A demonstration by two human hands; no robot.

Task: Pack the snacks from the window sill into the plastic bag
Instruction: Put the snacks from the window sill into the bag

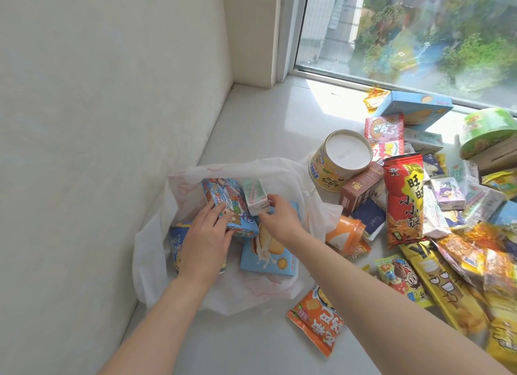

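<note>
Hands work inside the plastic bag [156, 251] on the window sill [260, 128]: left hand [207, 240] lies flat on a blue snack box [229, 206], right hand [279, 218] has its grip pinched on a small carton [254, 195]. Best set it upright beside the box. Farther off, two round tubs and many loose packets wait.

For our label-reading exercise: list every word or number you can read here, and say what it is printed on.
"旺旺 小小酥": red snack bag.
"DD", part of a longer word: yellow snack bag.
Orange packet: large white characters, not clearly readable.
Small carton pinched by the right hand, blue box under the left hand, and the yellow tub: print too blurred.
</note>
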